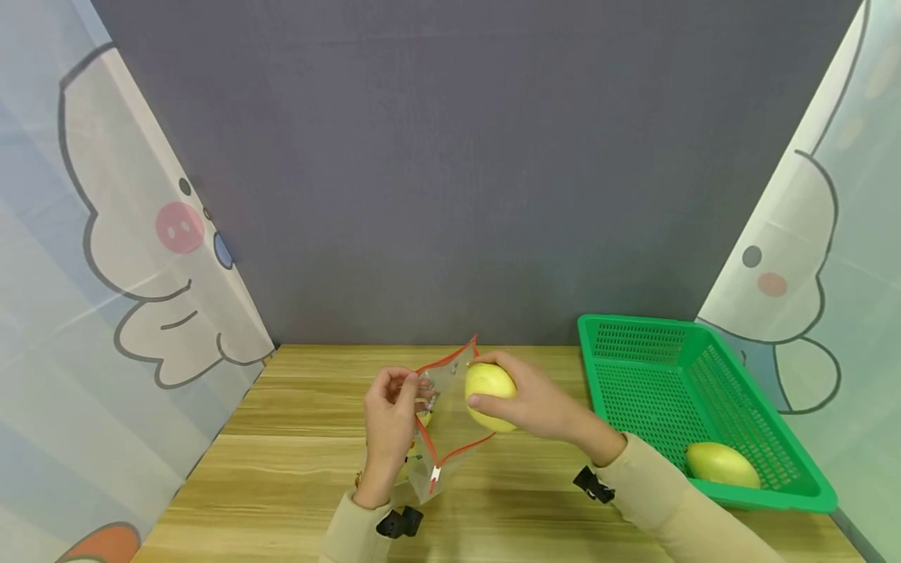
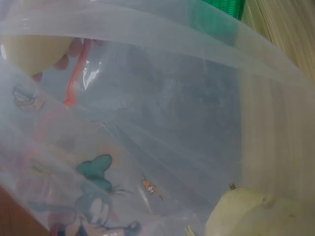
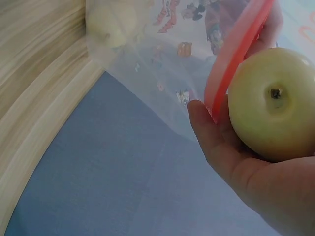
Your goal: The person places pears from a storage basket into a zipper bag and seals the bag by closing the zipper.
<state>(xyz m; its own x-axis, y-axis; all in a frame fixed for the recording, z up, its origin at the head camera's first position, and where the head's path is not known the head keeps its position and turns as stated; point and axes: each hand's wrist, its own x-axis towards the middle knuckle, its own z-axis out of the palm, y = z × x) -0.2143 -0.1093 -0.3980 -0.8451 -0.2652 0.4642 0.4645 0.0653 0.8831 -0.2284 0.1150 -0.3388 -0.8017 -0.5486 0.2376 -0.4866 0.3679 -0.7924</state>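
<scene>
The right hand (image 1: pixel 531 400) wraps thumb and fingers round a yellow fruit (image 1: pixel 489 385), spread to its width, at the three o'clock side of the bag's (image 1: pixel 456 418) open mouth. In the head view, the fruit's stem end points to eleven o'clock, its long axis running toward five. The left hand (image 1: pixel 389 414), fingers bent, pinches the bag's rim at nine o'clock.

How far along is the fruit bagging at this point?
Done: at least one pale yellow fruit shows through the clear bag, apparently inside it. In hand: the left hand pinches the bag's edge while the right hand holds another fruit at its open mouth. Remaining: one more fruit lies in the green basket, and the bag is not yet closed.
</scene>
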